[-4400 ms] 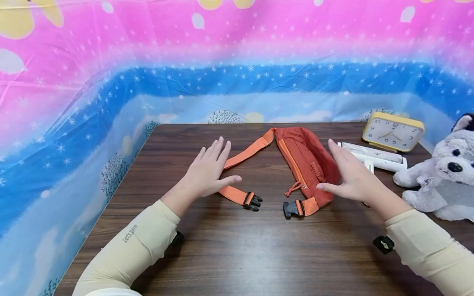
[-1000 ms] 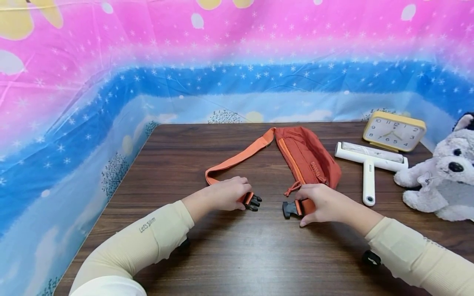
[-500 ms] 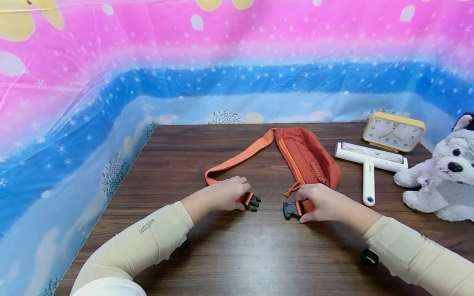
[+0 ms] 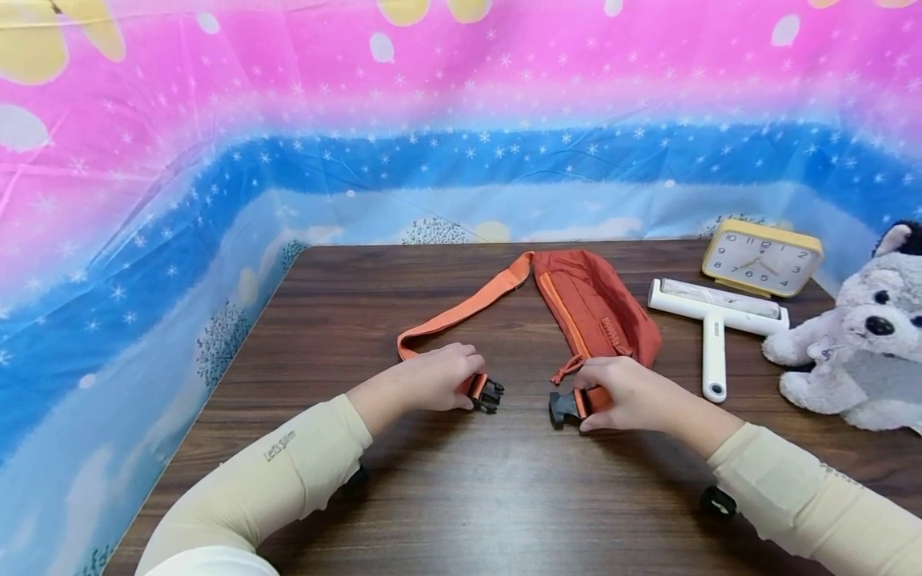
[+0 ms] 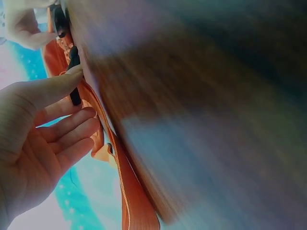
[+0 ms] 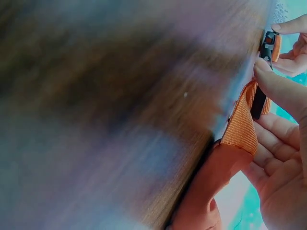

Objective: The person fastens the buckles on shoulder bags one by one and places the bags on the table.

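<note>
A rust-red waist bag [image 4: 594, 308] lies on the table with its orange strap [image 4: 461, 316] looped out to the left. My left hand [image 4: 435, 380] pinches the strap end just behind the black pronged buckle half [image 4: 488, 394]. Facing it across a short gap, the black socket buckle half [image 4: 563, 409] is held by my right hand [image 4: 630, 394], thumb and fingers on its webbing. The two halves are apart. In the left wrist view, my thumb [image 5: 57, 88] presses on the buckle. In the right wrist view, the short orange webbing [image 6: 242, 122] runs from the bag to the buckle.
To the right of the bag lies a white lint roller [image 4: 715, 328]. Behind it stands a yellow alarm clock [image 4: 762, 256], and a grey-white plush dog [image 4: 857, 344] sits at the right edge. A patterned cloth [image 4: 461, 160] hangs behind the brown table [image 4: 490, 496].
Both hands, spread and raised over the bag at first, have come down and taken hold of the two buckle ends. Over the last second they have barely moved.
</note>
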`<action>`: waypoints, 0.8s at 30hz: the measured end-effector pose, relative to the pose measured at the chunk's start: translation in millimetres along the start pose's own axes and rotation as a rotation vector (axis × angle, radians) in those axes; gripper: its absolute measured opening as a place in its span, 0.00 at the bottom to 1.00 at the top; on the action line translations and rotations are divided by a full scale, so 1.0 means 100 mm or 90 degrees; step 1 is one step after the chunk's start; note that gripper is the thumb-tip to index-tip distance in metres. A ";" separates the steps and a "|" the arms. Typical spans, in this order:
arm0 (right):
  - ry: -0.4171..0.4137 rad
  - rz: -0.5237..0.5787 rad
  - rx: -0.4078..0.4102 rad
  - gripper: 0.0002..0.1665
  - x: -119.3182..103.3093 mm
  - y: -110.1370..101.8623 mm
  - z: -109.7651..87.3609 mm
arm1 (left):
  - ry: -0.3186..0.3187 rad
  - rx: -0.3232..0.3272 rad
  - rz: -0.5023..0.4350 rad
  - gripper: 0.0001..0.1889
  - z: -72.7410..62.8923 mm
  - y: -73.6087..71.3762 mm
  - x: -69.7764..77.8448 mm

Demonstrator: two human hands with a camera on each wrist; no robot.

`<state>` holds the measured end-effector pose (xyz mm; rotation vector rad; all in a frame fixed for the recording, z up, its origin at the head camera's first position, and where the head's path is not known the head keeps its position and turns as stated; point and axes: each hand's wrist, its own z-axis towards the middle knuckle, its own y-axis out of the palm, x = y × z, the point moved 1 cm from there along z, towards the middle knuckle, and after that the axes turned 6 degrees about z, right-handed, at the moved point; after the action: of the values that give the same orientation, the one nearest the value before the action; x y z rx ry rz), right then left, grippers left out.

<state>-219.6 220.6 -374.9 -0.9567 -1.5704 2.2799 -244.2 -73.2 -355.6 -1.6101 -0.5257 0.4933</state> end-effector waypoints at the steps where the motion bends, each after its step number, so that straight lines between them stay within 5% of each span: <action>1: -0.001 0.002 0.004 0.23 0.00 0.00 0.00 | 0.000 0.003 -0.004 0.18 -0.01 0.00 0.00; 24: 0.032 0.005 0.081 0.25 0.00 -0.11 -0.05 | -0.017 0.081 -0.033 0.20 -0.09 -0.06 -0.07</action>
<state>-218.5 229.0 -366.4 -0.9803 -1.3851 2.3104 -244.8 -84.5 -348.1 -1.4667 -0.5442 0.4992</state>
